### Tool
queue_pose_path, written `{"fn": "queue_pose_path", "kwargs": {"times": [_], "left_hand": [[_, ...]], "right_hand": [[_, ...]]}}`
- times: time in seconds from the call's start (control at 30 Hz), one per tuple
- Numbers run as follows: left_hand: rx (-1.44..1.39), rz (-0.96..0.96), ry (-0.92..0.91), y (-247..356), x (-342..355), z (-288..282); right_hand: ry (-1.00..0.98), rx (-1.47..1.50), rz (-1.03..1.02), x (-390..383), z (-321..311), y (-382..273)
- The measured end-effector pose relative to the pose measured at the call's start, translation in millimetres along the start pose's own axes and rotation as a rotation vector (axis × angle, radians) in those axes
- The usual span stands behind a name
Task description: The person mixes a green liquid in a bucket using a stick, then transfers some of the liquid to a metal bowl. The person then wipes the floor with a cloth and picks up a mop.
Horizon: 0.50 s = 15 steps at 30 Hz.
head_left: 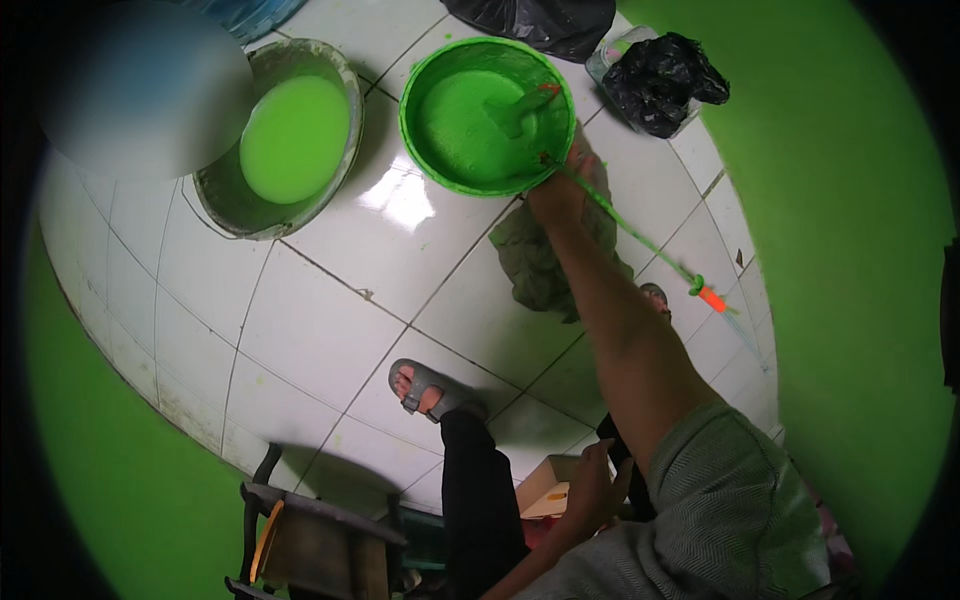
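From my remote seat, I'm counting, and here comes the tally: two hands, the right hand [558, 197] and the left hand [592, 482]. Two buckets on my screen, one green bucket [404, 118] and one grey bucket [225, 195], and I make it two pools of liquid, one bright pool [295, 140] and one deeper green pool [465, 115]. Black bags? Two, a smooth black bag [535, 22] and a crumpled black bag [660, 82]. Sandals, two: left sandal [430, 390], right sandal [655, 292]. Now the singles: one green stick [638, 235], one crumpled grey-green bundle [530, 260], one cardboard box [543, 488].
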<state>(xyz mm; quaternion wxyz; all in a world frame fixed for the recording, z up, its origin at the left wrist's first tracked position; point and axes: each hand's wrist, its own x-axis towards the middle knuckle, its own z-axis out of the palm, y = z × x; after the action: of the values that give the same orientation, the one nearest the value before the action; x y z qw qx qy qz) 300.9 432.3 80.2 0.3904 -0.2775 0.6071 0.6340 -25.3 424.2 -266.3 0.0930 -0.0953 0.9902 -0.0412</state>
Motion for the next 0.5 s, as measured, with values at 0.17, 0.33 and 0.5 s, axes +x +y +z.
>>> {"fn": "queue_pose_path", "kwargs": {"times": [0.17,0.33,0.5], "left_hand": [[-0.009,0.04,0.049,2.8,1.5,-1.1],[0.013,-0.003,-0.038,3.0,11.4,-11.6],[-0.038,-0.042,-0.01,7.9,8.5,-20.2]], "right_hand": [[-0.332,0.184,-0.221,-135.7,-35.9,-54.7],[-0.482,0.164,-0.619,-179.7,-21.7,-25.8],[-0.054,0.048,-0.267,-70.8,-7.5,6.0]]}}
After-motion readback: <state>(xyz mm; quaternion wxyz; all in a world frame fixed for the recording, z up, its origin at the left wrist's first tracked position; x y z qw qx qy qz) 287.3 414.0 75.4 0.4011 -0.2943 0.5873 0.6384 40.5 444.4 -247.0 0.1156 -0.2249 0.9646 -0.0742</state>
